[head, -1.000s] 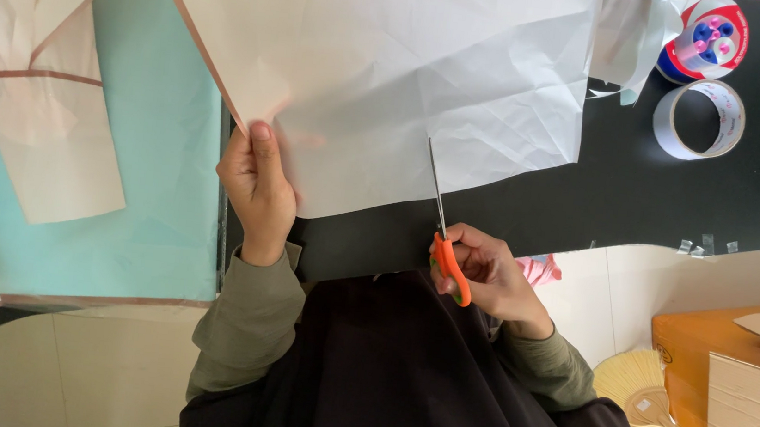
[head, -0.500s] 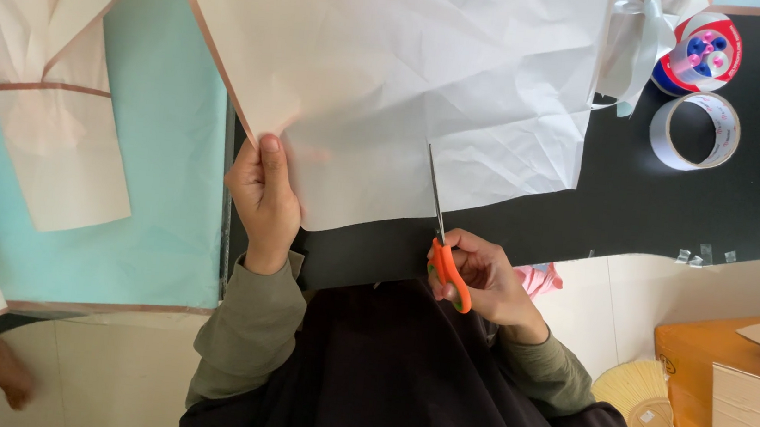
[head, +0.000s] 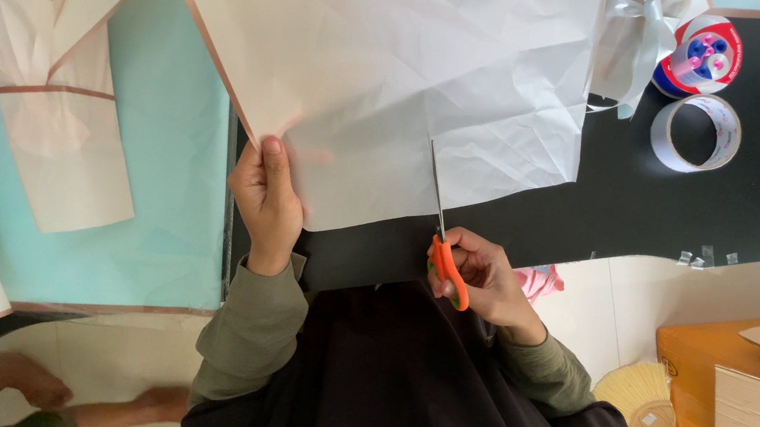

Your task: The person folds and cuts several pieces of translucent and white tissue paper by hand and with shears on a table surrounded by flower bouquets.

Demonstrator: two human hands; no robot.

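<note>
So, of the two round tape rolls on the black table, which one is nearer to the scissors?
The clear tape roll, an open ring with an empty middle, is nearer to the scissors. The red and blue roll lies farther away, behind it.

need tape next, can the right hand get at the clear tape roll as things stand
Probably not straight away: the right hand is gripping orange-handled scissors in the white paper; the clear tape roll lies unobstructed on the black table.
</note>
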